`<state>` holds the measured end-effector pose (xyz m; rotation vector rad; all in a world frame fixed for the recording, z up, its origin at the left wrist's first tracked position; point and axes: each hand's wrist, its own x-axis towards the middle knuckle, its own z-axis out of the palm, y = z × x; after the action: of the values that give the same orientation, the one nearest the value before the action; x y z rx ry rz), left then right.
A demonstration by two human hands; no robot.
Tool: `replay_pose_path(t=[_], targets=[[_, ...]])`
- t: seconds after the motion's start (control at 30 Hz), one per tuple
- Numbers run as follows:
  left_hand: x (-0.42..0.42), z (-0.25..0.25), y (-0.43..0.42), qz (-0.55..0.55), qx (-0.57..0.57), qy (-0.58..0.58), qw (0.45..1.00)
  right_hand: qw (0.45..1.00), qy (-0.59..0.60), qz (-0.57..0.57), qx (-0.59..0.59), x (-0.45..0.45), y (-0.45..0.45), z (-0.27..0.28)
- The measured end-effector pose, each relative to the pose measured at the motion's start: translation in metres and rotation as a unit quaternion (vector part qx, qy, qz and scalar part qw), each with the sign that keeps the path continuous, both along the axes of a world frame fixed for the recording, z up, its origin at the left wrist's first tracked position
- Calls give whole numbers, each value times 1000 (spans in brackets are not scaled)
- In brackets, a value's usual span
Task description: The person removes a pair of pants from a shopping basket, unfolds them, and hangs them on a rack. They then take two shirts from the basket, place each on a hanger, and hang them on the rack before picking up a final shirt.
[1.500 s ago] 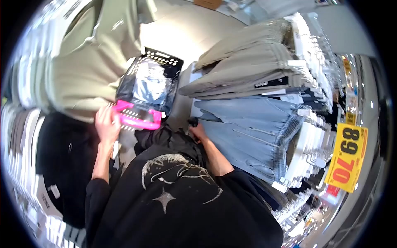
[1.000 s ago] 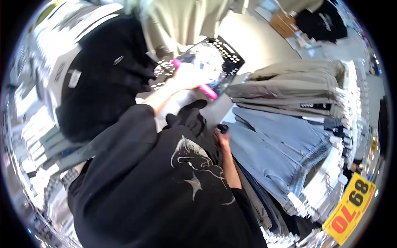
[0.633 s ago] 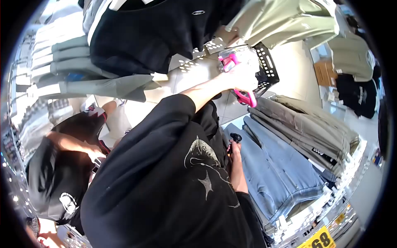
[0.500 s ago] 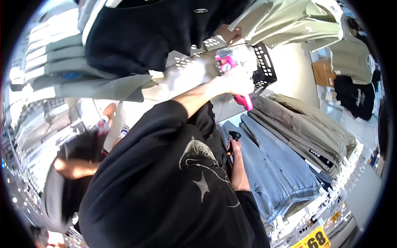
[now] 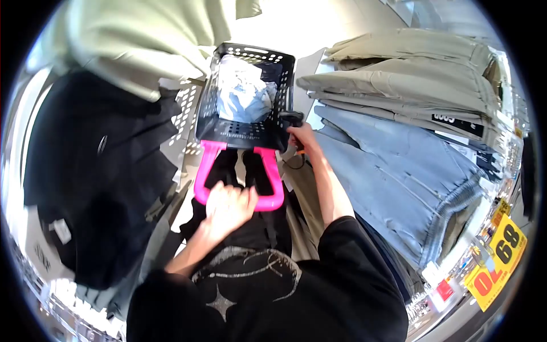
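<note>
Left of the grip hangs a black garment (image 5: 99,176). The left hand (image 5: 231,205) curls over the pink handle (image 5: 272,203), best held mid-bar; just beyond, the basket (image 5: 239,135) looks stiff, probably light (soft-looking cloth (image 5: 244,94) inside). Rightward, the right hand (image 5: 303,138) clasps a dark device (image 5: 292,118) beside blue trousers (image 5: 393,176).

— Operator, what hangs on your left?
— Pale green garments (image 5: 165,40) at the top of your view; below them, nearer you, a black garment (image 5: 97,199) with a white tag.
— And on your right?
— Khaki trousers (image 5: 404,74) in a row, farther off; light-blue trousers (image 5: 393,171) alongside, closer to you. Low at the right edge, a tilted yellow price sign (image 5: 517,256), black and red numerals.
— Your floor and light?
— Pale floor (image 5: 319,20) ahead, bright with glare.
</note>
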<state>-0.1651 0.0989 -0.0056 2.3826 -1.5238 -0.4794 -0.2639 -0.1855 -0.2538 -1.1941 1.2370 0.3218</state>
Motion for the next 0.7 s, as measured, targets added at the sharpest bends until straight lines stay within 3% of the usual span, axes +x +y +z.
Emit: replay_pose_path(t=[0.07,0.13,0.17,0.27,0.3,0.4,0.47,0.5,0.57,0.6,0.63,0.67,0.7], targets=[[-1,4,3,25,7,28,999,996,-27,84,32,51,-4,2],[-14,-4,0,5,19,42,999,982,-82,167,43,80,-11,-61],[-14,-6,0,1,20,58,998,955,-90,282,34,100,-17,-105],[-24,-21,11,-3,16,48,999,886,-82,453,-45,154,-15,-207],[-28,-31,20,-5,-20,20,1000,871,-31,473,-125,166,-14,-209],[-21,-21,19,5,59,74,995,826,21,442,-350,185,0,-262],[-23,-25,27,-15,69,40,997,785,-18,515,-345,204,-9,-317],[-24,-27,25,9,62,48,997,866,-47,445,-223,206,-20,-323],[-19,-28,22,-8,82,58,995,925,-28,317,-207,191,-2,-335],[-18,-23,21,-16,87,64,994,944,-21,247,-219,181,10,-335],[-21,-25,22,0,76,41,996,935,-1,245,-255,172,24,-329],[-21,-26,20,14,69,49,996,923,16,245,-296,163,39,-313],[-22,-24,17,29,64,57,996,944,28,194,-266,156,46,-281]])
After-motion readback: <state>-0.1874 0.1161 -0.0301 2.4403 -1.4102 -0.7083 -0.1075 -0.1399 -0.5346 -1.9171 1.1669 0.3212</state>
